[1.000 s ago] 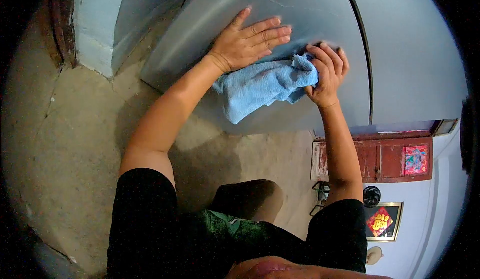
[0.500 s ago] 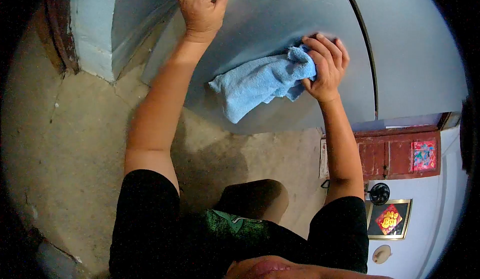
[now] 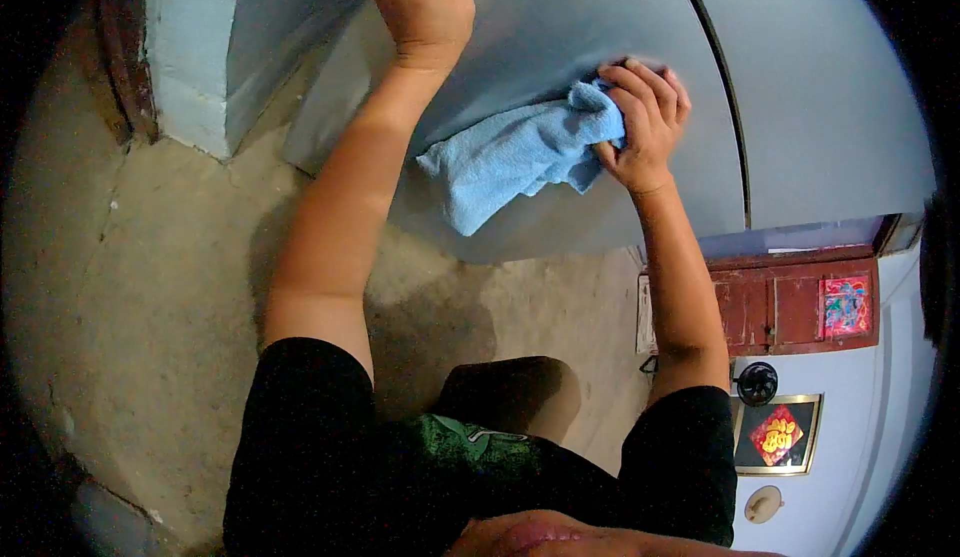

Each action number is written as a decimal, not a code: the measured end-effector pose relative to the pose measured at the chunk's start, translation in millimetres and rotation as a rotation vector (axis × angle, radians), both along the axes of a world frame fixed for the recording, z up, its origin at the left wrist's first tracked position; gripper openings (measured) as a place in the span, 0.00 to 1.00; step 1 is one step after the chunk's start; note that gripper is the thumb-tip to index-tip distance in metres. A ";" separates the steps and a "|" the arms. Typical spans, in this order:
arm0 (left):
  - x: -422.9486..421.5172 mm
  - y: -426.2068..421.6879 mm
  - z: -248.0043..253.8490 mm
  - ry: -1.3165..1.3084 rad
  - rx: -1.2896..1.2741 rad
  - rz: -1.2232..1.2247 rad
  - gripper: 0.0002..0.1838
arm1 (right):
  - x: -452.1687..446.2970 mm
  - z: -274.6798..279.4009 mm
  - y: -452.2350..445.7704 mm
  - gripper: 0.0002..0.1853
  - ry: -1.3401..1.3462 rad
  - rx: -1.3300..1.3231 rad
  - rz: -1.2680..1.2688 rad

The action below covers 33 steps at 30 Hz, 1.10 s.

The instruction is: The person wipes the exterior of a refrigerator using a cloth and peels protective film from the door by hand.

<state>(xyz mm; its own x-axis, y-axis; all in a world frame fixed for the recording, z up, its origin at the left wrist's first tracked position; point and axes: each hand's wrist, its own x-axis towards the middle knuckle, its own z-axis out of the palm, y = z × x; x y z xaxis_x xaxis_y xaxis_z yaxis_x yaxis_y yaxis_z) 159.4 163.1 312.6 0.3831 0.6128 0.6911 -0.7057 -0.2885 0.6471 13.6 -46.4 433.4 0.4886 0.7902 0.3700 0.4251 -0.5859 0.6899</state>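
A light blue towel [image 3: 525, 157] hangs bunched from my right hand [image 3: 648, 127], which is closed on one end of it. The bent fingers of that hand press towards a large silver-grey panel [image 3: 590, 7], which looks like a refrigerator door. The towel's loose end trails left along the panel's lower part. My left hand [image 3: 425, 7] is at the top edge of the view by the panel's left side. Its thumb stands apart from the fingers and no object shows in it. The fingertips are cut off by the frame.
A dark seam [image 3: 722, 77] splits the panel from another grey section. At the left stands a pale wall corner [image 3: 190, 57] over a concrete floor [image 3: 150, 257]. A red door [image 3: 745, 307], a black fan [image 3: 757, 384] and a framed picture [image 3: 780, 435] are at the right.
My left hand has moved slightly right and up, so its fingers are partly out of view. The right hand and the towel have shifted slightly left and up.
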 end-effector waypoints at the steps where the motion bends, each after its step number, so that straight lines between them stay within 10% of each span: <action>1: -0.2 -1.4 0.9 0.026 0.018 0.018 0.02 | 0.7 1.8 3.7 0.21 0.053 -0.010 0.001; 33: 15.2 -8.8 -28.2 -0.199 -0.120 -0.142 0.07 | 36.2 4.4 45.4 0.24 0.073 -0.021 0.096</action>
<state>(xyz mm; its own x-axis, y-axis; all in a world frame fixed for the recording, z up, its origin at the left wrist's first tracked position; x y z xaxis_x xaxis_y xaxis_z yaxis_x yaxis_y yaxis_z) 174.6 154.3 284.4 0.3348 0.6450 0.6869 -0.8504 -0.1072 0.5151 49.8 -1.0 437.8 0.4354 0.8417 0.3192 0.5279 -0.5260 0.6668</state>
